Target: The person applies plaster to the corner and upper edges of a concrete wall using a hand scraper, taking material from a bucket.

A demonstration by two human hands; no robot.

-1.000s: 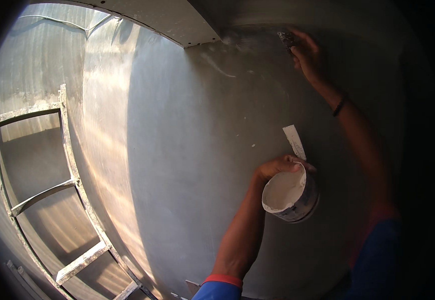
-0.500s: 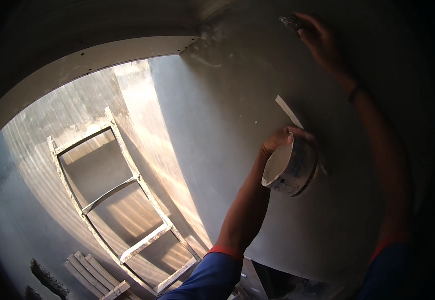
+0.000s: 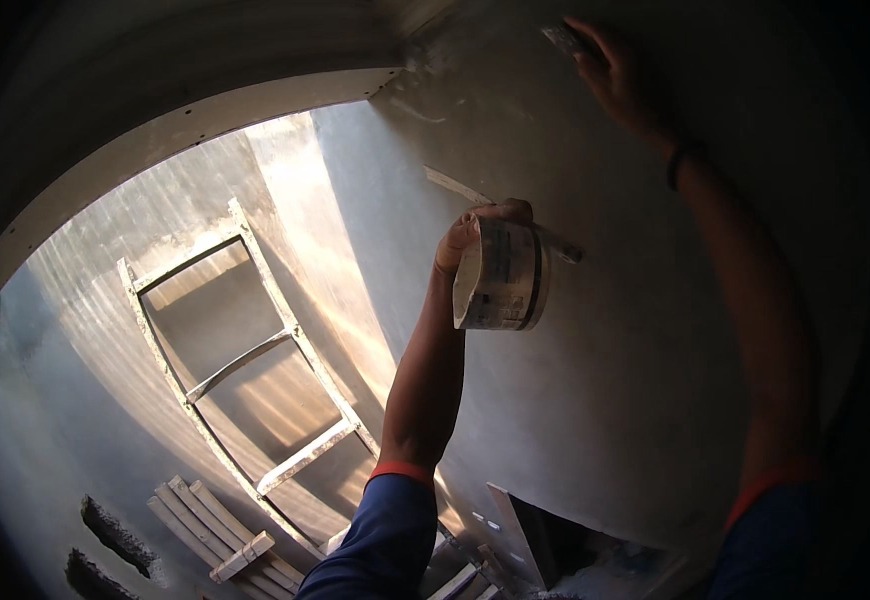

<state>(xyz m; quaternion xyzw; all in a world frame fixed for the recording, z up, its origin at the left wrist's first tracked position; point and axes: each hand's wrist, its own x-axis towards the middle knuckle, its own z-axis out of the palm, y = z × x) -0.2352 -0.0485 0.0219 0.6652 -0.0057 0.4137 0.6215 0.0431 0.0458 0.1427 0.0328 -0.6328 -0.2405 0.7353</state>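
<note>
Head view: tub (image 3: 507, 285) hangs tilted from the left grip (image 3: 467, 232).

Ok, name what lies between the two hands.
The head view shows only bare grey wall between the right hand, with its scraper, and the left hand, holding the tub.

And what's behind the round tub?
Grey wall, beyond the tub. A thin pale strip pokes out above the left hand, and a stubby end pokes out on the right. Hand and tub cover whether those two join, plus the wall straight behind.
</note>
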